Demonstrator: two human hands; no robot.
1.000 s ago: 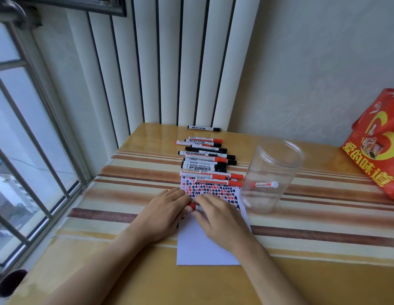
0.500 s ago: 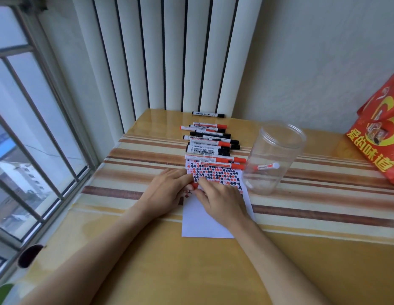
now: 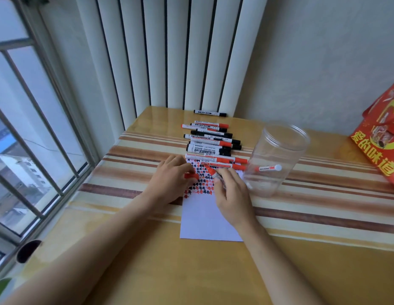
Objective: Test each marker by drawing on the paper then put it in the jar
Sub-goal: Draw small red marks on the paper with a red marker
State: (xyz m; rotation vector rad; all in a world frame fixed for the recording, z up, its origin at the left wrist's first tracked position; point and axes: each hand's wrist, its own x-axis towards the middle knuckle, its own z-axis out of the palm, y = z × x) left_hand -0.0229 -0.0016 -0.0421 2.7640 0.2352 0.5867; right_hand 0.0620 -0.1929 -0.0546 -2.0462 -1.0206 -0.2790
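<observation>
A white paper lies on the striped table, its upper half covered with small red and black marks. My right hand grips an uncapped red marker with its tip over the marks. My left hand pinches the marker's red cap just left of the marks. Beyond the paper lies a row of several red and black markers. A clear plastic jar stands upright to the right of the paper, with one red marker inside it.
A red gift bag stands at the table's far right. One black marker lies apart near the white radiator. A barred window runs along the left. A dark round cup rim sits at the lower left sill.
My hands have drawn apart: the red cap has come off in my left hand, and the marker's bare tip now shows in my right. The camera view has shifted.
</observation>
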